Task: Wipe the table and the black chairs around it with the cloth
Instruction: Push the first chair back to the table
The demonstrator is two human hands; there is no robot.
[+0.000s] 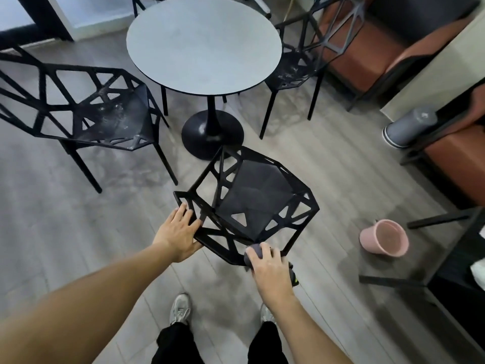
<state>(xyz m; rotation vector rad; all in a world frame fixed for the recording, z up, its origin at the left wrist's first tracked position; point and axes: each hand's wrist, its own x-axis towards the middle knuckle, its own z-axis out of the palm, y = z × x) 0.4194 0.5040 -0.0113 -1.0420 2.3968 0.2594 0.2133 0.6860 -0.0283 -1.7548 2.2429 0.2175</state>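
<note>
A black lattice chair [252,195] stands right in front of me, its backrest toward me. My left hand [178,232] holds the backrest's left edge, thumb under the frame. My right hand [270,269] grips a dark grey cloth [254,252] pressed against the top of the backrest. The round grey table [204,46] on a black pedestal stands beyond it. A second black chair [105,111] with a dusty seat stands at the left. A third black chair [296,69] is at the table's right, and part of another shows behind the table.
A pink bucket [385,239] sits on the wooden floor to the right. A grey cylindrical bin [406,128] stands by orange-brown benches [372,56] along the right wall. A dark table frame [430,282] fills the lower right. My shoes are below the chair.
</note>
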